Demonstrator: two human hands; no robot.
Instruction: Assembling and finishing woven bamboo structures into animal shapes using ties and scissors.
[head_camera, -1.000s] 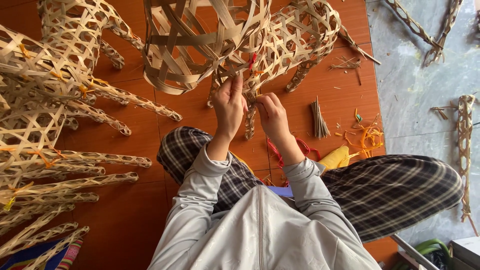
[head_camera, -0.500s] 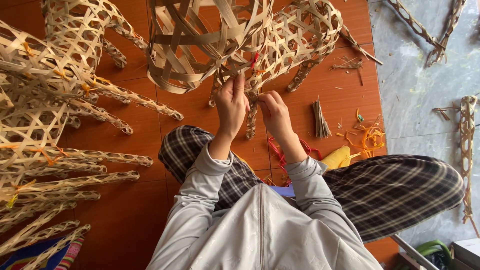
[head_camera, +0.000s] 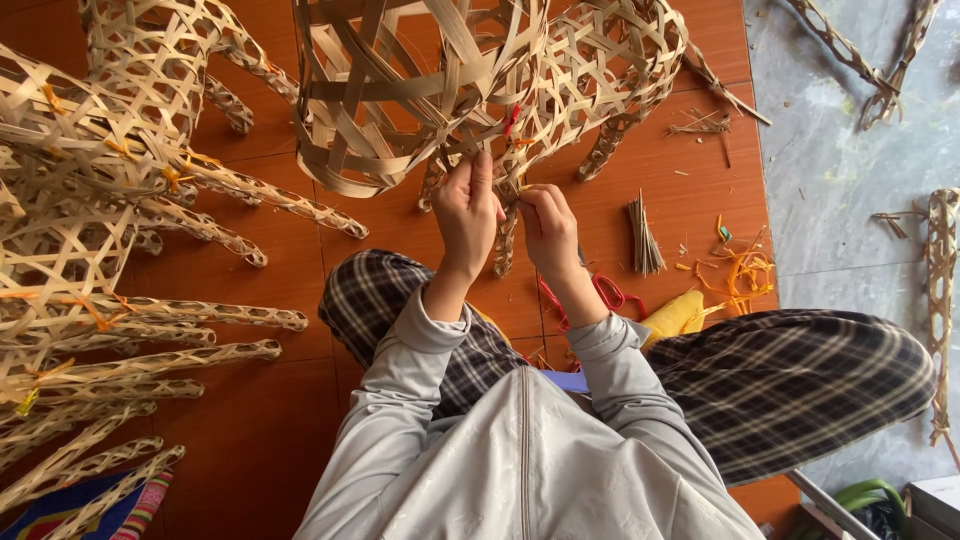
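Note:
A large open-weave bamboo frame (head_camera: 400, 90) hangs in front of me over the orange floor. My left hand (head_camera: 466, 212) pinches bamboo strips at its lower edge, thumb and fingers closed on them. Just to the right, my right hand (head_camera: 548, 228) grips a narrow woven bamboo leg (head_camera: 506, 238) that hangs down from the frame. A red tie (head_camera: 512, 120) is knotted into the weave just above both hands. My grey sleeves and plaid trousers fill the lower middle.
Several finished woven bamboo figures (head_camera: 90, 220) with long legs lie stacked on the left. A small bundle of sticks (head_camera: 644, 236), orange string scraps (head_camera: 745, 270), a yellow object (head_camera: 680, 312) and red-handled scissors (head_camera: 606, 293) lie on the floor at right. Grey stone floor beyond holds more woven pieces (head_camera: 940, 290).
The view has shifted slightly and the frame has swung a little. Both hands stay at the same spot on the weave, fingers working the strips.

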